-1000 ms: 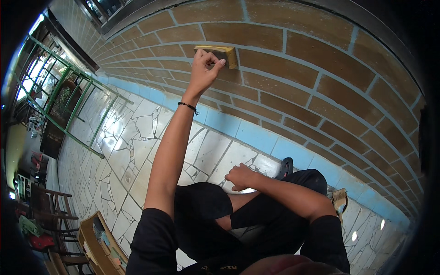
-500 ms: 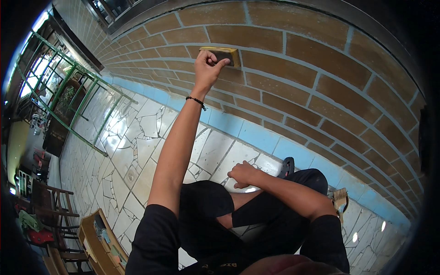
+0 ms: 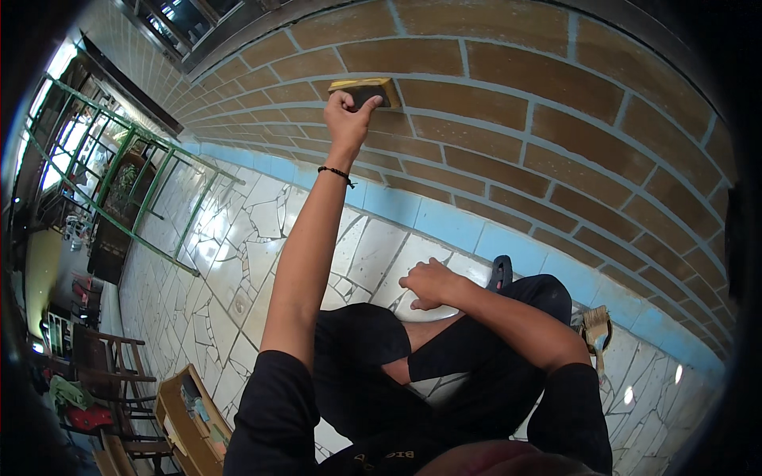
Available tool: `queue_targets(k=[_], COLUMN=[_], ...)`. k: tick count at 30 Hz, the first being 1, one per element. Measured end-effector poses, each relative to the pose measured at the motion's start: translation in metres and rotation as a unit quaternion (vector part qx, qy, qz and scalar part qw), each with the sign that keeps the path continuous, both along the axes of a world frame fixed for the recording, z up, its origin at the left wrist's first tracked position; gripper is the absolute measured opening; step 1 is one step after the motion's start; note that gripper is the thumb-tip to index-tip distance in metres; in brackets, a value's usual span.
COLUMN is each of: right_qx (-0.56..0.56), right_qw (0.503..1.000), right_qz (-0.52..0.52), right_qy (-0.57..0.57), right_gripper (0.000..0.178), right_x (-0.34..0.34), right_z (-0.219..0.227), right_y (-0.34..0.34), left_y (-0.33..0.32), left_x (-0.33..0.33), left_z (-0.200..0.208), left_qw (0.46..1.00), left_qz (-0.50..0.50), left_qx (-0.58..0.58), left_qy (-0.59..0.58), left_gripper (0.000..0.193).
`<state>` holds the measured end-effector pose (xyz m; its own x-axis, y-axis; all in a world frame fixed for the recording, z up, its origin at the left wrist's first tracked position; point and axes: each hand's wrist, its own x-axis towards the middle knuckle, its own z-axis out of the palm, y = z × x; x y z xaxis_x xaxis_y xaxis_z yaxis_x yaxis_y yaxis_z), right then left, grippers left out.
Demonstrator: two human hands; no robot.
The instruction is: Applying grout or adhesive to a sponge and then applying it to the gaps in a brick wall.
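Note:
My left hand (image 3: 349,119) reaches up to the wall at arm's length, with a dark beaded bracelet at its wrist. Between the thumb and bent fingers it grips a block-shaped sponge (image 3: 389,93), yellow with a dark grey face. The sponge lies against the brown brick wall (image 3: 492,111), whose joints are pale grey-blue. My right hand (image 3: 432,284) hangs loosely over my folded legs, above the floor; its fingers are lightly bent, the thumb is apart, and nothing shows in it.
A paintbrush (image 3: 595,325) rests by a round container at my right knee. Light blue tiles (image 3: 456,226) edge the stone-pattern floor (image 3: 254,262). Left stand a green metal frame (image 3: 131,198), a wooden box (image 3: 178,412) with things inside, and wooden chairs (image 3: 115,357).
The whole view has shifted slightly. Against the bricks, the left hand and sponge stay at about the same spot. The right hand's fingers look a little looser.

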<state>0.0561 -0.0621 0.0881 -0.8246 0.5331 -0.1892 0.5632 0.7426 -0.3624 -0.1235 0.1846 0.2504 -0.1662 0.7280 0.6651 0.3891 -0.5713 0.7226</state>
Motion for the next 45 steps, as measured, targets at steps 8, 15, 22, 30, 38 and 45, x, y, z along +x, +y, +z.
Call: queue_targets(k=[8, 15, 22, 30, 38, 45], right_qx=[-0.009, -0.033, -0.044, -0.034, -0.049, -0.056], right_qw=[0.99, 0.995, 0.995, 0.995, 0.997, 0.998], right_qz=[-0.043, -0.024, -0.045, -0.051, -0.018, 0.017], right_qy=[0.131, 0.093, 0.075, 0.076, 0.059, 0.035], right_gripper=[0.055, 0.053, 0.056, 0.056, 0.058, 0.061], right_x=[0.057, 0.058, 0.052, 0.057, 0.063, 0.058], right_z=[0.081, 0.079, 0.065, 0.067, 0.09, 0.098], right_y=[-0.011, -0.009, 0.0, -0.004, -0.01, -0.013], left_y=[-0.004, 0.0, -0.004, -0.006, -0.009, -0.005], left_x=[-0.009, -0.013, 0.001, -0.007, 0.013, 0.011], left_z=[0.022, 0.025, 0.015, 0.013, 0.019, 0.019], left_qw=[0.99, 0.986, 0.992, 0.987, 0.993, 0.993], left_qz=[-0.118, -0.132, -0.1, -0.135, -0.08, -0.078], left_qx=[-0.076, -0.098, -0.075, -0.072, -0.066, -0.061], left_qy=[-0.03, -0.003, -0.019, -0.038, -0.05, -0.065], left_gripper=[0.05, 0.044, 0.044, 0.043, 0.051, 0.057])
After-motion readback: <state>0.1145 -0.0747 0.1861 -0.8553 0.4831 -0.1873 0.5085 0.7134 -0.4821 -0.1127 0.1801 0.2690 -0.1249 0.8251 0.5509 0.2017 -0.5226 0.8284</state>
